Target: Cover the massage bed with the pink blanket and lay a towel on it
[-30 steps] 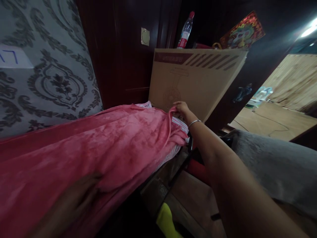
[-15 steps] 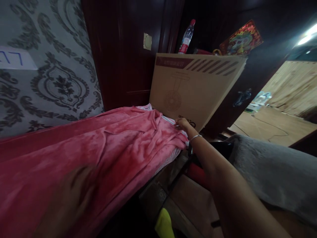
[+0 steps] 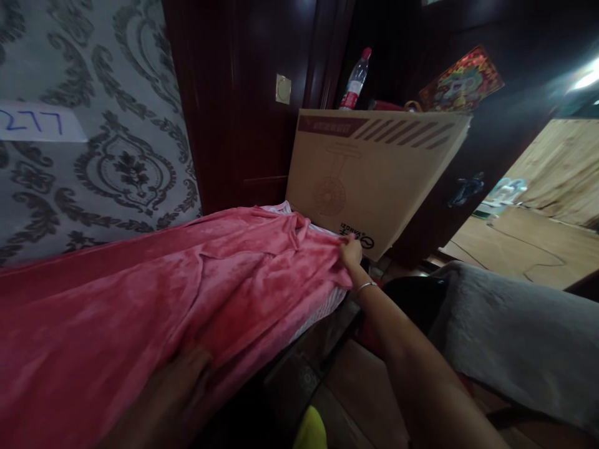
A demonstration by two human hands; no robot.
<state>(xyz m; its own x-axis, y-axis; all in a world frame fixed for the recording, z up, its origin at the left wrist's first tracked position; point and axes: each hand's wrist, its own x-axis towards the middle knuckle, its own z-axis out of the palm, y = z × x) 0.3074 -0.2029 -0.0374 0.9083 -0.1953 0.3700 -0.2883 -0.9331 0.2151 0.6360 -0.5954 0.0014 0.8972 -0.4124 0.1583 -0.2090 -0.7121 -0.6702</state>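
Blanket [image 3: 243,271] being pinched by right hand [image 3: 350,252], centre-right; long axis running lower left; left hand [image 3: 180,381] dim, fingers' state untellable.

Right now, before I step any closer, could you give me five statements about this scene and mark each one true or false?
1. The right hand holds the edge of the pink blanket. True.
2. The bracelet is on the left wrist. False: the bracelet is on the right one.
3. The paper on the patterned wall shows the digits 277. True.
4. The bottle's cap is blue. False: the bottle has a red cap.
5. The cardboard box lies under the blanket. False: the cardboard box stands uncovered beyond the blanket's far end.
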